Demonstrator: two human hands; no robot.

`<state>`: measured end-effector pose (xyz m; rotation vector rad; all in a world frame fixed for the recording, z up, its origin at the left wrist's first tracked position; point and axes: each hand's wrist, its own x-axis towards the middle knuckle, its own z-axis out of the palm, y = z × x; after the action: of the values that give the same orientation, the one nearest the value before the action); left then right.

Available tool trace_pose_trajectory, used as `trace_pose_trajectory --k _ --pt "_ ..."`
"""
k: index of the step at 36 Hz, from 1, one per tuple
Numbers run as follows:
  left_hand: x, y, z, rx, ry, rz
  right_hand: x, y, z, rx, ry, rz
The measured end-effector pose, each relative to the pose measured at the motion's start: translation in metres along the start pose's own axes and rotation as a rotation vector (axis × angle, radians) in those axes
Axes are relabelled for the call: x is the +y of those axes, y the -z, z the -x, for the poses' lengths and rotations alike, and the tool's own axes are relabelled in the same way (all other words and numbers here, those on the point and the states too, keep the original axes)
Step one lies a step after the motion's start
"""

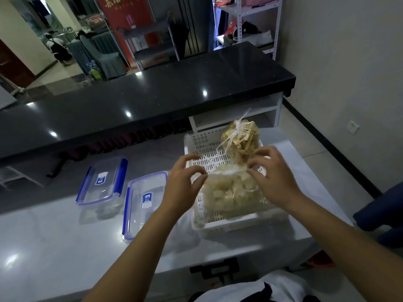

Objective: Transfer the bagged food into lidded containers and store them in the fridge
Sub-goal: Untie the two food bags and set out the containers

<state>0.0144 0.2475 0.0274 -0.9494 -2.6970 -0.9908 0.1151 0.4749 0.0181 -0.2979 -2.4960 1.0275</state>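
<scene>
On the pale surface (65, 236), two clear lidded containers with blue clips stood at the left, the far container (102, 182) just beside the near container (144, 201), both with lids on. Your left hand (183, 184) hovered at the left rim of the white perforated basket (218, 225), fingers curled and pinching the neck of the near bag (229, 192). That bag, holding pale chunks, lay inside the basket; behind it stood a second tied bag (242, 138) of tan strips, knotted at the top. Your right hand (272, 177) met the same neck from the right, fingers pinched on the film. In my judgement the bags were light, soft and slack, the thin film slippery and easily torn; best taken at the gathered neck with support beneath.
</scene>
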Motion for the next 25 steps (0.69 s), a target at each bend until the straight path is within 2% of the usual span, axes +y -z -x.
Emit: trace_pose_trajectory --k 3,5,11,13,17,19,22,25 --pt "-0.012 -0.001 0.013 -0.066 0.129 -0.005 0.021 0.013 0.007 -0.054 -0.091 0.073" --pt "-0.015 -0.006 0.020 -0.101 0.149 0.035 0.031 0.014 0.014 -0.124 -0.121 0.090" --pt "0.003 -0.008 0.013 -0.075 0.115 0.155 0.018 0.017 0.010 -0.101 -0.027 -0.043" --pt "0.012 -0.006 0.005 -0.134 0.110 0.168 0.007 0.015 0.002 -0.145 0.059 -0.027" --pt "0.028 -0.010 -0.013 -0.378 0.058 -0.070 -0.009 -0.003 -0.010 -0.347 0.126 0.254" --pt "0.032 -0.013 -0.015 -0.414 0.011 -0.210 -0.008 -0.013 -0.012 -0.393 0.140 0.346" --pt "0.032 -0.014 -0.013 -0.334 -0.030 -0.208 -0.007 -0.012 -0.013 -0.284 0.199 0.315" --pt "0.035 -0.003 -0.014 -0.153 -0.028 0.024 -0.013 0.007 -0.017 -0.092 0.253 0.172"
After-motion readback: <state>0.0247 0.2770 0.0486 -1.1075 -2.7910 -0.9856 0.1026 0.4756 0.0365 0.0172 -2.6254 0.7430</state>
